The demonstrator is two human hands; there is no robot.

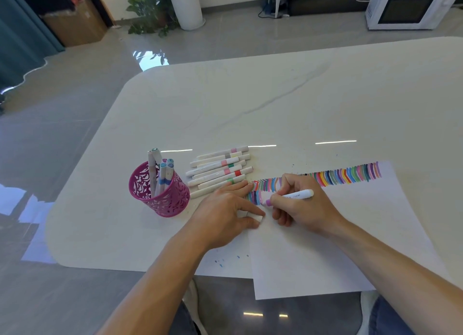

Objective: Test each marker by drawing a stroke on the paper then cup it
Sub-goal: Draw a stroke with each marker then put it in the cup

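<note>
My right hand (298, 204) grips a white marker (295, 195) with a purple band, its tip down on the white paper (338, 234) at the left end of a second row of coloured strokes (345, 175). My left hand (230, 207) rests on the paper's left edge and holds a white marker cap (255, 217) between thumb and fingers. Several capped white markers (220, 169) lie in a row on the table just beyond my left hand. A pink perforated cup (160, 194) to the left holds several markers upright.
The white marble table (275, 96) stretches far beyond the paper. Small ink spots mark the table near its front edge (220, 262). On the floor behind stand a potted plant (150, 9), a cardboard box and a white microwave (406, 6).
</note>
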